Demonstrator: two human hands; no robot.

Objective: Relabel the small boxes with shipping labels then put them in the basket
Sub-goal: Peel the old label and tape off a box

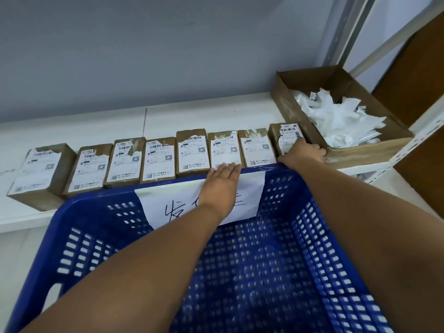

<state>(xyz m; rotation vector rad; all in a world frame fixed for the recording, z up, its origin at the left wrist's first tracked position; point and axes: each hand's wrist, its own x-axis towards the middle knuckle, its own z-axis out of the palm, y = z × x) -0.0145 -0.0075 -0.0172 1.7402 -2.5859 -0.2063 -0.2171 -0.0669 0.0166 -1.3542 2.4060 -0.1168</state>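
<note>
Several small brown boxes (158, 159) with white shipping labels lie in a row on the white shelf (216, 116), behind a blue plastic basket (264, 260). My left hand (222, 186) reaches over the basket's far rim with straight fingers, and its fingertips touch the near edge of one labelled box (224, 150). My right hand (304, 152) lies on the rightmost box (286, 137), fingers curled over its right side and thumb at its near edge. The basket holds no boxes.
A white paper sign (168, 200) with handwriting hangs on the basket's far wall. An open cardboard carton (312, 92) with torn white label scraps stands at the shelf's right end. A metal rack (408, 145) and a brown panel are at the right.
</note>
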